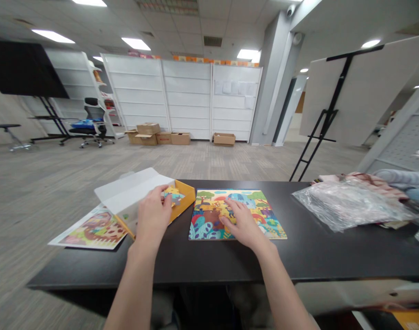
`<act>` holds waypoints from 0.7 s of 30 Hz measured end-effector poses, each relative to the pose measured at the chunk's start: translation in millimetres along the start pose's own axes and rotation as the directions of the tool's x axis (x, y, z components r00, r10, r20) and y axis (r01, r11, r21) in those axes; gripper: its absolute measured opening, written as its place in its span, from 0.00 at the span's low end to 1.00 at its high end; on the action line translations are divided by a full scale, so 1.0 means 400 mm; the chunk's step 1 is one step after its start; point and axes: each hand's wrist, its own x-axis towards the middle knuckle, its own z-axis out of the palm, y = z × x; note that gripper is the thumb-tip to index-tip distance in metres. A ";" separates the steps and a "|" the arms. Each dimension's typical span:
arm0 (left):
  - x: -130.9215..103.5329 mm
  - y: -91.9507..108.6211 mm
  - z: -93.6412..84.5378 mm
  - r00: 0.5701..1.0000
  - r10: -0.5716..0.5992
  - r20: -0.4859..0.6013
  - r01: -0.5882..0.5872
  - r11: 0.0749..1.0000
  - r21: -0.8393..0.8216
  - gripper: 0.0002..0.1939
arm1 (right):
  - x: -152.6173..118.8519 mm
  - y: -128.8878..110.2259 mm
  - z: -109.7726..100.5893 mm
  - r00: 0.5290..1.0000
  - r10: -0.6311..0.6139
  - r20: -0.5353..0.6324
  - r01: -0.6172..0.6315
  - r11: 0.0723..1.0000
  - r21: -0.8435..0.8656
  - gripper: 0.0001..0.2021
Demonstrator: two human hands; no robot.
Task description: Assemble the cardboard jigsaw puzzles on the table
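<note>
Farthest left, a printed sheet (pixel 92 231) is lying with its colourful picture facing up, partly under an opened yellow box (pixel 187 195) whose white flap (pixel 133 190) is standing raised. The box is sitting askew, its long side seemingly running from near left to far right. Over it, the left hand (pixel 154 208) is curling its fingers at yellow-and-blue puzzle pieces (pixel 175 195); whether it is actually pinching one, I cannot tell.

To the right, the puzzle board (pixel 266 213) is lying flat on the black table (pixel 209 266), its long axis seemingly running left to right along the near edge. Its picture is facing the wearer upright — trees and elephant at the far side, leaves at the near. The right hand (pixel 242 222) is resting its fingers on the board's middle, thumb spread apart.

The step in hand seems to be picking out pieces while steadying the board; the next move is probably calling for a secure pinch, clear of the flap.
</note>
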 end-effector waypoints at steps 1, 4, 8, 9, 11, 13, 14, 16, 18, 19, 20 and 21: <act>0.006 -0.014 -0.010 1.000 -0.016 -0.011 0.017 0.998 0.068 0.20 | -0.005 0.011 -0.008 1.000 0.016 -0.019 -0.016 1.000 -0.008 0.24; 0.006 -0.041 -0.020 0.999 -0.049 0.023 0.043 0.977 0.209 0.21 | -0.021 0.045 -0.031 0.997 0.062 -0.049 -0.063 0.998 -0.031 0.24; -0.005 -0.039 -0.010 1.000 -0.018 -0.004 0.019 0.970 0.241 0.20 | -0.036 0.081 -0.054 0.992 0.125 -0.034 -0.126 0.992 -0.031 0.20; -0.008 -0.030 -0.007 0.999 0.010 -0.033 -0.002 0.974 0.226 0.19 | -0.038 0.088 -0.059 0.990 0.138 -0.034 -0.139 0.990 -0.032 0.19; -0.016 0.000 0.000 0.992 0.088 -0.088 -0.074 0.984 0.160 0.16 | -0.041 0.101 -0.070 0.985 0.171 -0.036 -0.172 0.984 -0.050 0.18; -0.033 0.045 0.013 0.980 0.180 -0.087 -0.176 0.983 0.052 0.14 | -0.046 0.114 -0.083 0.970 0.239 -0.040 -0.242 0.965 -0.101 0.17; -0.046 0.071 0.024 0.972 0.234 -0.032 -0.235 0.972 -0.011 0.13 | -0.049 0.122 -0.090 0.957 0.287 -0.047 -0.290 0.947 -0.136 0.16; -0.080 0.125 0.052 0.926 0.348 0.147 -0.337 0.937 -0.096 0.12 | -0.060 0.140 -0.106 0.918 0.391 -0.072 -0.397 0.896 -0.200 0.16; -0.117 0.170 0.089 0.836 0.445 0.322 -0.432 0.895 -0.113 0.11 | -0.072 0.155 -0.121 0.877 0.471 -0.093 -0.479 0.847 -0.231 0.16; -0.134 0.187 0.108 0.775 0.493 0.397 -0.489 0.864 -0.118 0.11 | -0.078 0.158 -0.127 0.863 0.496 -0.093 -0.503 0.832 -0.235 0.17; -0.149 0.200 0.126 0.719 0.531 0.448 -0.537 0.834 -0.126 0.12 | -0.082 0.159 -0.131 0.853 0.515 -0.088 -0.520 0.821 -0.236 0.18; -0.162 0.209 0.144 0.675 0.554 0.487 -0.569 0.811 -0.134 0.13 | -0.086 0.156 -0.134 0.846 0.528 -0.079 -0.530 0.814 -0.238 0.18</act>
